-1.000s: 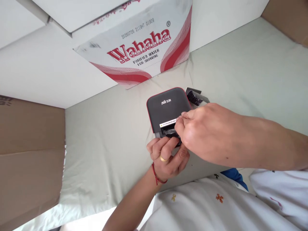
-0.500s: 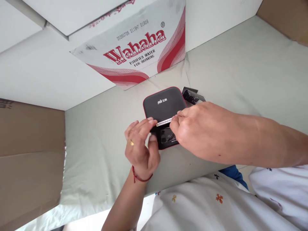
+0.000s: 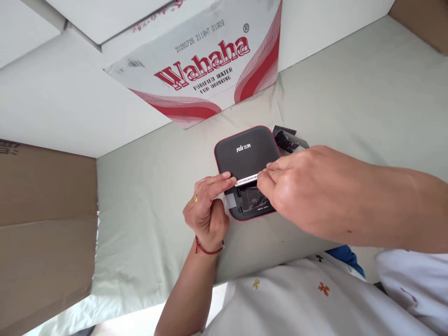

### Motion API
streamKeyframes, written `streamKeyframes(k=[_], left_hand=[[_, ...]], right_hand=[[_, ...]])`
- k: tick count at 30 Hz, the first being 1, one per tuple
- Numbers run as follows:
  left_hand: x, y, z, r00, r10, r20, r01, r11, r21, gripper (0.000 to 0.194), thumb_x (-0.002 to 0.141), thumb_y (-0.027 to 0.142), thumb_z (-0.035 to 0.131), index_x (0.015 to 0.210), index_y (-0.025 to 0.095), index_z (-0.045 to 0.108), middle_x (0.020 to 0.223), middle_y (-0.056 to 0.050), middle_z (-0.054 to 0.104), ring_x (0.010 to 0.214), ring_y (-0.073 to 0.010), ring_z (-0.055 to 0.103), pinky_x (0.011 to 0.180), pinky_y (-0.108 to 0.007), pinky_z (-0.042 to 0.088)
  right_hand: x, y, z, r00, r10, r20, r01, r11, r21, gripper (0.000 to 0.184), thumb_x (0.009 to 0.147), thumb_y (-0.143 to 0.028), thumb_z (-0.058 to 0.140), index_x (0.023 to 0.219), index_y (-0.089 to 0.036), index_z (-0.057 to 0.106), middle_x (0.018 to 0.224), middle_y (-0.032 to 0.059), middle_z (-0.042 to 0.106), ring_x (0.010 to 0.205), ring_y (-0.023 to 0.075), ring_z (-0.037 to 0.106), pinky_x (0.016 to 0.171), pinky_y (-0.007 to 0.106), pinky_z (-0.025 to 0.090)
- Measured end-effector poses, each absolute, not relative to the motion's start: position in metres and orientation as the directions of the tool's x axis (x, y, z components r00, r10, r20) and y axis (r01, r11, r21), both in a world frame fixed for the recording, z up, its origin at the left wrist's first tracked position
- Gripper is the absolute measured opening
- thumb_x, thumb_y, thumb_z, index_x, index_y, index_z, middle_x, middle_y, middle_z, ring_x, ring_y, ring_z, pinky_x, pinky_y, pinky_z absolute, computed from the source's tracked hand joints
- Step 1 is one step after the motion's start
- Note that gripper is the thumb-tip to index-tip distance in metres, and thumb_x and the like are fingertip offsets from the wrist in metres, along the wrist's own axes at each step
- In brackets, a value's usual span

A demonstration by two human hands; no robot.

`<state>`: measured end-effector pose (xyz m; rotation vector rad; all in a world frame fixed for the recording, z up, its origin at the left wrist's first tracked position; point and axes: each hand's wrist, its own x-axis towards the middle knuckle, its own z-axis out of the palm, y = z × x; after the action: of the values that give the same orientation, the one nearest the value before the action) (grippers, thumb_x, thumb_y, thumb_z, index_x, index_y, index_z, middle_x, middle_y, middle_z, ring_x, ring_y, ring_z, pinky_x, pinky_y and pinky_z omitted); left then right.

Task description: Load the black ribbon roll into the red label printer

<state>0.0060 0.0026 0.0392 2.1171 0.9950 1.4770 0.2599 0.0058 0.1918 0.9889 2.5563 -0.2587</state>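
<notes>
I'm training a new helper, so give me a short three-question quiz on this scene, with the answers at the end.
1. Multiple choice: which word is in large red letters on the white carton?
A) FRAGILE
B) Wahaha
C) FEIE
2. True or false: the left hand wears a gold ring.
3. Short answer: which hand covers the right end of the white label strip on the black device?

Key: 1. B; 2. True; 3. The right hand.

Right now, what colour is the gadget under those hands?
The gadget is black, trimmed in red; best seen in the head view.
</notes>
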Motion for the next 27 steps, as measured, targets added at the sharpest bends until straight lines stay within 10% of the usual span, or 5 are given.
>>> streamKeyframes(k=[7,11,21,27], left_hand=[[0.007,0.003,0.025,0.137,0.792,0.594,0.138,-0.61,0.781,0.039,0.11,0.02,0.072,0.141,0.035,0.091,0.122,-0.003,0.095,0.129,-0.0273,0.086,0.118,-0.046,0.068],[0.002,0.009,0.013,0.077,0.854,0.515,0.107,-0.52,0.847,0.059,0.101,0.056,0.087,0.157,0.041,0.08,0.165,-0.006,0.081,0.166,-0.0365,0.07,0.143,-0.057,0.057],[-0.004,0.016,0.008,0.247,0.943,0.223,-0.074,-0.211,0.975,0.096,0.091,0.072,0.096,0.178,0.06,0.056,0.2,0.005,0.05,0.195,-0.0384,0.035,0.156,-0.062,0.044],[-0.002,0.014,0.002,0.3,0.943,0.142,-0.161,-0.097,0.982,0.11,0.091,0.073,0.097,0.187,0.062,0.043,0.203,0.001,0.046,0.186,-0.0363,0.053,0.151,-0.061,0.052]], right_hand=[[0.291,0.0,0.174,-0.757,0.649,-0.072,0.652,0.745,-0.139,0.035,0.092,-0.001,0.068,0.122,-0.017,0.075,0.099,0.0063,0.076,0.084,0.0197,0.057,0.067,0.036,0.019],[0.296,0.001,0.164,-0.798,0.596,0.094,0.574,0.798,-0.185,0.023,0.096,0.0,0.06,0.107,-0.018,0.071,0.11,0.0116,0.071,0.101,0.0238,0.052,0.064,0.037,0.016],[0.308,0.011,0.143,-0.825,0.562,0.065,0.529,0.806,-0.265,0.012,0.113,-0.02,0.071,0.124,-0.019,0.075,0.131,0.0096,0.074,0.087,0.017,0.051,0.068,0.036,0.017],[0.3,0.016,0.148,-0.809,0.588,0.025,0.562,0.784,-0.265,0.01,0.112,-0.013,0.064,0.116,-0.018,0.072,0.119,0.0086,0.07,0.079,0.0161,0.047,0.065,0.035,0.018]])
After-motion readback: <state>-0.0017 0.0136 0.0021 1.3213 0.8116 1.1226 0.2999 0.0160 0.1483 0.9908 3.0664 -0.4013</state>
